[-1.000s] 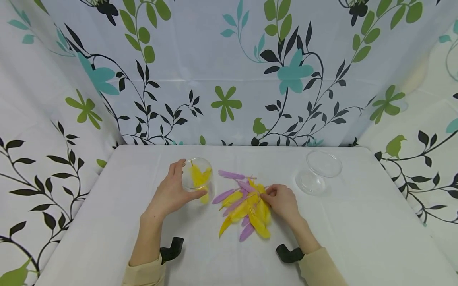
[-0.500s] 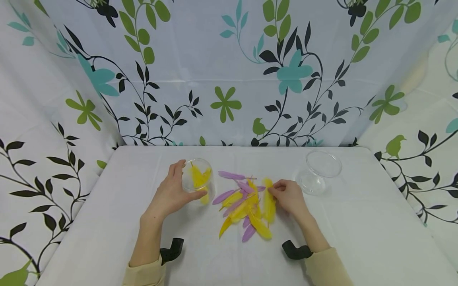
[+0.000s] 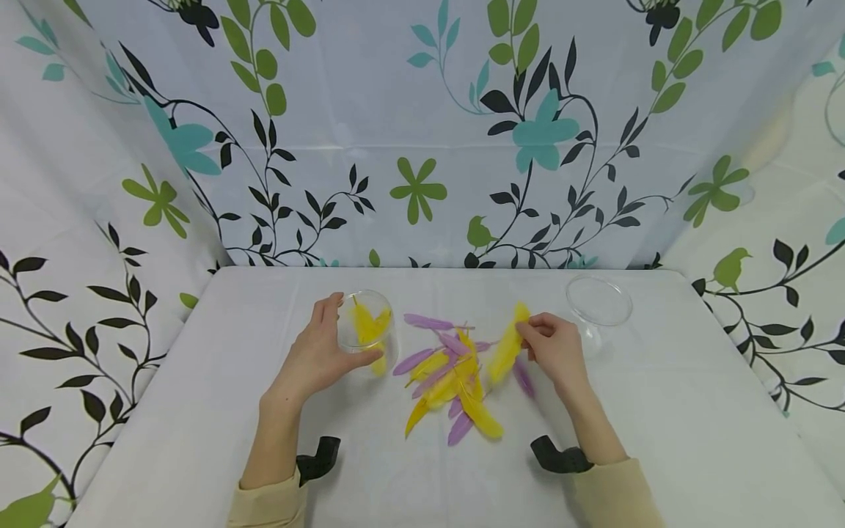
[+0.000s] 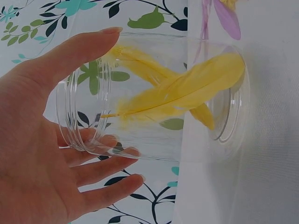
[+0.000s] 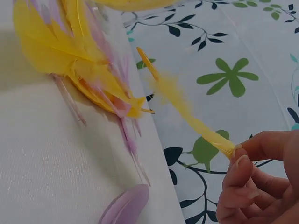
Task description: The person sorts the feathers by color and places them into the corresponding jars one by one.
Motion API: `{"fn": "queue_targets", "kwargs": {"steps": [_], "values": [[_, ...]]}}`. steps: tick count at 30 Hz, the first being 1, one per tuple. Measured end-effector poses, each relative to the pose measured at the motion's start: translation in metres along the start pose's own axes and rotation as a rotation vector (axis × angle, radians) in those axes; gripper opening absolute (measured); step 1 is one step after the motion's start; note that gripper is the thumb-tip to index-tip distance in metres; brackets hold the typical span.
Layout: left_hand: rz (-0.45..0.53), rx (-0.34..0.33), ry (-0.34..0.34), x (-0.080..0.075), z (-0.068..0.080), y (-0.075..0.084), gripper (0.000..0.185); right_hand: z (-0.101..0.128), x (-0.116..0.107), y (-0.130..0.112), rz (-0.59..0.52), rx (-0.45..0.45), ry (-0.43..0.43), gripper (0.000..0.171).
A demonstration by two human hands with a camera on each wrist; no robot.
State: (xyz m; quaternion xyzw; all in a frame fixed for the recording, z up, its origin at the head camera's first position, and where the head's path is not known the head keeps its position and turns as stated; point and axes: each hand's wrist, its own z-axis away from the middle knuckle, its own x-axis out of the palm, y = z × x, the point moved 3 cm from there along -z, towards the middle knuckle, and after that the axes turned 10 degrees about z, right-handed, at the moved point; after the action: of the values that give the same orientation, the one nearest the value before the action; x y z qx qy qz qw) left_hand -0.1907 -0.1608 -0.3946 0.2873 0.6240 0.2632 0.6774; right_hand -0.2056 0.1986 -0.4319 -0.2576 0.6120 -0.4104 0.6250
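In the head view my left hand (image 3: 312,361) holds a clear plastic jar (image 4: 149,148) upright on the table, thumb on one side and fingers on the other. Inside the jar are yellow feathers (image 4: 182,91), a few crossing each other. My right hand (image 3: 556,352) pinches a single yellow feather (image 5: 187,112) near its tip between thumb and fingers, raised above the table, its quill pointing away from the hand. Between the hands lies a loose pile of yellow and purple feathers (image 3: 452,381). One purple feather (image 3: 524,378) lies apart, beside the right hand.
A second clear jar (image 3: 599,323) stands at the back right, partly behind the right hand. White cloth covers the table (image 3: 396,477). A leaf-patterned curtain (image 3: 317,125) rises behind its back edge. Black wrist mounts (image 3: 560,456) sit at both wrists.
The right hand has drawn a yellow feather out of the pile, moving right and up with it. A purple feather now shows apart on the right. The left hand and its jar stay put.
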Motion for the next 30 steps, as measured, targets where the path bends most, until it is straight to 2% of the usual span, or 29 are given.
{"fn": "queue_targets", "kwargs": {"steps": [6, 15, 23, 30], "values": [[0.01, 0.007, -0.006, 0.0, -0.001, 0.0, 0.112, 0.001, 0.0, -0.013, -0.137, -0.032, 0.03, 0.028], [0.014, 0.005, -0.003, 0.0, 0.0, 0.0, 0.111, 0.002, 0.013, -0.058, -0.352, -0.104, 0.021, 0.029], [0.01, 0.006, 0.002, -0.001, 0.001, -0.001, 0.112, 0.002, 0.036, -0.094, -0.412, -0.19, -0.002, 0.025], [0.015, 0.0, -0.003, -0.001, 0.001, 0.0, 0.113, 0.009, 0.061, -0.122, -0.455, -0.258, -0.058, 0.019]]}}
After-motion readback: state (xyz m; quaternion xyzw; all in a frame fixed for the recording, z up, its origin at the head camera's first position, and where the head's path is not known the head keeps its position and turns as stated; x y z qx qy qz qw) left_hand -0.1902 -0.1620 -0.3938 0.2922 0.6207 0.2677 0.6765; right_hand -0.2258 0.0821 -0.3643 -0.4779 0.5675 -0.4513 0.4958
